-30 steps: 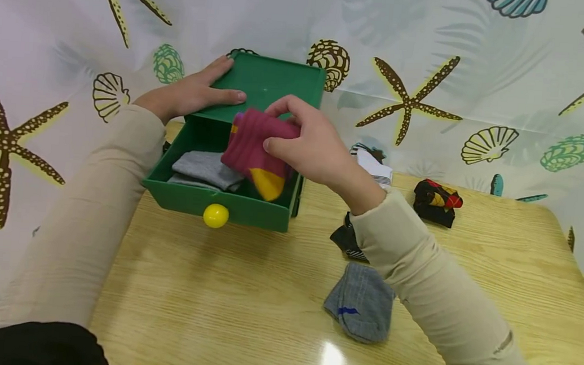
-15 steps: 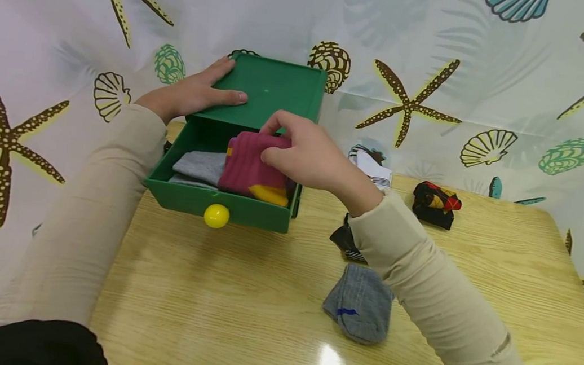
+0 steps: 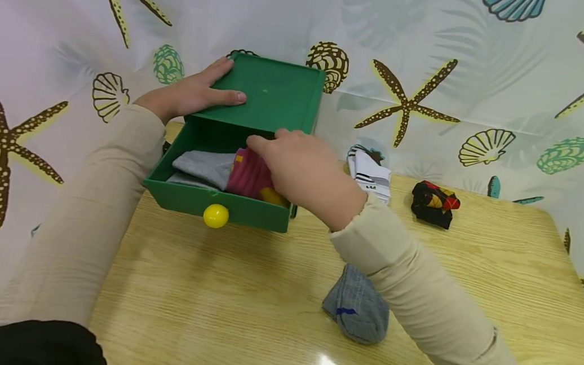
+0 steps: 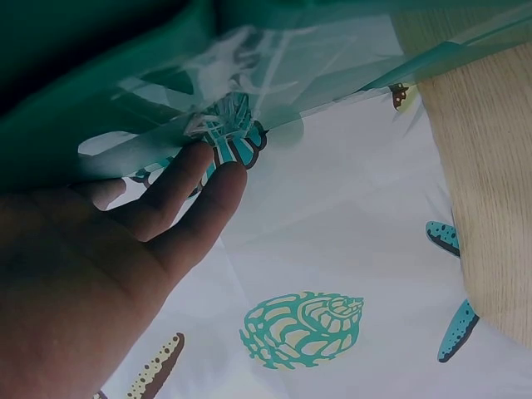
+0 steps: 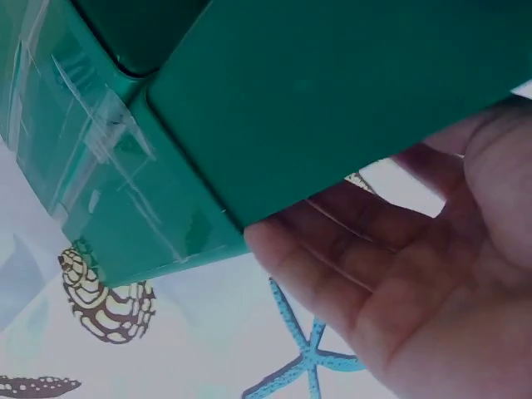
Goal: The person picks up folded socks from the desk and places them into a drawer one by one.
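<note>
A small green drawer box stands on the table with its drawer pulled out. My left hand rests on the box's top left edge, thumb flat on the top; in the left wrist view its fingers reach along the taped green side. Inside the drawer, folded grey socks lie at the left and maroon socks with yellow patches at the right. My right hand is over the drawer's right side, touching the maroon socks and covering part of them. The right wrist view shows its fingers reaching past the green wall, tips partly hidden.
A yellow knob sticks out from the drawer front. On the wooden table, to the right, lie grey socks, white striped socks and black socks with red and yellow. A patterned cloth hangs behind.
My right hand has lowered the maroon socks into the drawer, then turned over them, palm down, and moved slightly right. The left hand has stayed on the box.
</note>
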The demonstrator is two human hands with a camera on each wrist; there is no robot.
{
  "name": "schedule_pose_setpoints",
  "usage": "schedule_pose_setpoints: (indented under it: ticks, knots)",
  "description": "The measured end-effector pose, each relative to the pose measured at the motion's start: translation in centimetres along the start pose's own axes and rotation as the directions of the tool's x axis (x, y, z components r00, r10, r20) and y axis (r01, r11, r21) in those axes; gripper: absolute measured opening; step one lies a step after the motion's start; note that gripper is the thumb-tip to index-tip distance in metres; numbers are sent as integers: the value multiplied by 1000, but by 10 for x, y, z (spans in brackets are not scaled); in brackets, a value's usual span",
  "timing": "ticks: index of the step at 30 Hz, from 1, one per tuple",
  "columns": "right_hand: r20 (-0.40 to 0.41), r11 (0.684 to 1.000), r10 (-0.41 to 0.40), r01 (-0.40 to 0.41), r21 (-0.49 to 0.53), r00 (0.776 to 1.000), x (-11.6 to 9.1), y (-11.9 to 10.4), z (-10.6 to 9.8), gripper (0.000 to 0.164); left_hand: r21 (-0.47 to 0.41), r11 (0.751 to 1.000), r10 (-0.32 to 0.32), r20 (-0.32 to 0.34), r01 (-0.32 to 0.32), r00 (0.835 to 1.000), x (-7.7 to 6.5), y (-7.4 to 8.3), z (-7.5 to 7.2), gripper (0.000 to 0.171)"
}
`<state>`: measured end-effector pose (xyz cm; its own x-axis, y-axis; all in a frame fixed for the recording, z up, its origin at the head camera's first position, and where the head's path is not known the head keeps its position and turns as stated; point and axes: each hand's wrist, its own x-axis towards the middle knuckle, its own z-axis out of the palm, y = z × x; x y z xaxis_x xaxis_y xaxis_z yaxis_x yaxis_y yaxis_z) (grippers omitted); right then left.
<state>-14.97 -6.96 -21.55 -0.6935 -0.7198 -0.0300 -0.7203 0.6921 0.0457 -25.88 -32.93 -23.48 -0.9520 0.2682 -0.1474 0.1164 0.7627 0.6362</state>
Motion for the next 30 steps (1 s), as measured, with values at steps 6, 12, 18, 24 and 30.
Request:
schedule_pose_setpoints:
  ticks: [6,12,18,24,30]
  knots:
    - [-99,993,-116,117,8,988,-2,-6,1,31,-2,1000,-6,4,6,1000,-1,2,1,95]
    - [20,979,-180,178,96,983,3,-4,3,39,-5,1000,-1,1,1,1000,-1,4,0,95]
    - [86,980,-176,166,106,981,7,1,6,44,-18,1000,-15,11,15,1000,0,3,3,96]
    - [-261,913,-83,178,367,962,-16,0,13,30,-10,1000,-26,15,26,1000,1,0,1,96]
    - [-734,709,119,460,534,669,-54,-38,43,9,-6,1000,-19,9,19,1000,0,-1,-2,96]
